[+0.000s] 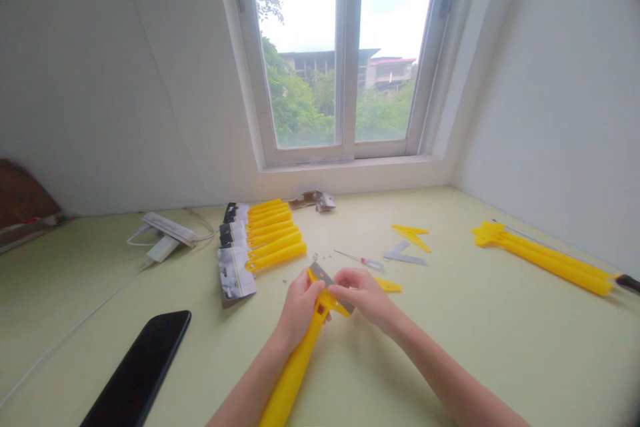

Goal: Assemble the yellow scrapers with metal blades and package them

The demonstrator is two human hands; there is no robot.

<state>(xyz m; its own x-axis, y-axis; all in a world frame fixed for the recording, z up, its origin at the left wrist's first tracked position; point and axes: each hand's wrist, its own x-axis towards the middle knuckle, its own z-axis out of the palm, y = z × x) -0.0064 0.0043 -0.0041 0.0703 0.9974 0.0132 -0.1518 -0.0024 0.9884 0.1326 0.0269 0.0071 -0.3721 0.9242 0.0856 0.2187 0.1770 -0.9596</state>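
Note:
A yellow scraper with a long handle lies between my forearms, its head pointing away from me. My left hand is closed around the left side of the yellow head. With fingers pinched, my right hand holds the grey metal blade against the head. Just beyond the hands are small screws and a screwdriver with a red and clear handle. Loose grey blades and yellow head pieces lie to the right of it. Another yellow piece is partly behind my right hand.
Packaged yellow-handled tools lie in a row at the back left. A black phone is at the front left, a power strip behind it. Long yellow handles lie at the right. Torn packaging is below the window.

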